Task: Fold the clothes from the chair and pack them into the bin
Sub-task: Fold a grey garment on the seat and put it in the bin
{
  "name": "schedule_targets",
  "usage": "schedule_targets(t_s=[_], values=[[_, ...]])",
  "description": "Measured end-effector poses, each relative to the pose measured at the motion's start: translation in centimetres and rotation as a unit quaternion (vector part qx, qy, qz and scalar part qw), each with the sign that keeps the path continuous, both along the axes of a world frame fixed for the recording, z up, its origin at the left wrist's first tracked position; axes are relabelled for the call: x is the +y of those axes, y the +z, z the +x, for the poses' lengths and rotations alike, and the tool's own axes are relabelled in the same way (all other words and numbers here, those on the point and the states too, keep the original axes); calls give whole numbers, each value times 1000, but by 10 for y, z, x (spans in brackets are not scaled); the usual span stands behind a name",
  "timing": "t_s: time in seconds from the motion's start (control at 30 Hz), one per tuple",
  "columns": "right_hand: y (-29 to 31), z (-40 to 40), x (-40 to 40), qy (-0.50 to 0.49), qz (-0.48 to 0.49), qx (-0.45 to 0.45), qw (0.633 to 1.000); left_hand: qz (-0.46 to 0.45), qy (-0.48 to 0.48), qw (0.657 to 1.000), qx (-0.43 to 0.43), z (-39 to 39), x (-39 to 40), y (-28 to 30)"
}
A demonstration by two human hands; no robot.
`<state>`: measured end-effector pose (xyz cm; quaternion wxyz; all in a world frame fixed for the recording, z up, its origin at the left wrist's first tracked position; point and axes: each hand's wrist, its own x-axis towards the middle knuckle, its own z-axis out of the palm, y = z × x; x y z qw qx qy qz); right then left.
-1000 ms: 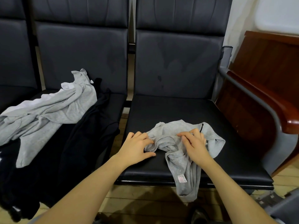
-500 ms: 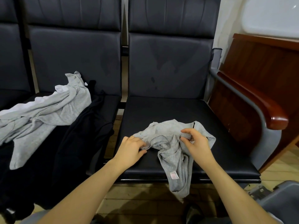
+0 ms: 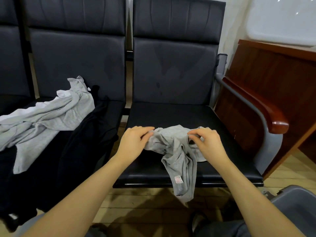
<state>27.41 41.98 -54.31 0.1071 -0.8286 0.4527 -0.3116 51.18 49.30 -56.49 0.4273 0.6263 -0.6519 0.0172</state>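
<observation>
A small crumpled grey garment [image 3: 172, 146] lies on the front of the right black chair seat [image 3: 171, 113]; one end with a pink label hangs over the seat's front edge. My left hand [image 3: 135, 142] pinches its left edge with curled fingers. My right hand [image 3: 206, 142] pinches the garment's upper right part between thumb and fingers. On the left chair seat a larger grey garment [image 3: 51, 117] lies over a black garment [image 3: 71, 151] that drapes off the front. A grey bin [image 3: 297, 206] shows at the lower right corner.
A wooden armrest [image 3: 266, 110] on a grey frame bounds the right chair's right side, with a brown wooden desk [image 3: 277, 69] behind it. Wooden floor [image 3: 145, 202] lies below the seats. A third black chair [image 3: 10, 65] sits at the far left.
Both hands moved apart along the small grey garment's top edge, the left to its left end. The cloth is bunched tighter and its top is lifted between them.
</observation>
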Motion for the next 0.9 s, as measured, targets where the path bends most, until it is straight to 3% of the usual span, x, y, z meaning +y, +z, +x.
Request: schedule_targets(t_s=[0.1, 0.33, 0.47, 0.7, 0.8, 0.9], values=[[21, -6, -2, 7, -88, 51, 995, -26, 1, 998, 49, 1, 6, 27], [93, -2, 5, 7, -94, -85, 992, -35, 0, 999, 33, 2, 9, 95], [141, -3, 1, -8, -123, -101, 987, -56, 11, 998, -14, 1, 9, 145], [218, -5, 9, 15, -116, -191, 975, -115, 14, 993, 5, -2, 14, 225], [237, -7, 13, 18, -132, -211, 968, -122, 38, 991, -31, 0, 14, 249], [245, -12, 12, 21, -111, -248, 962, -107, 31, 994, 5, -1, 15, 264]])
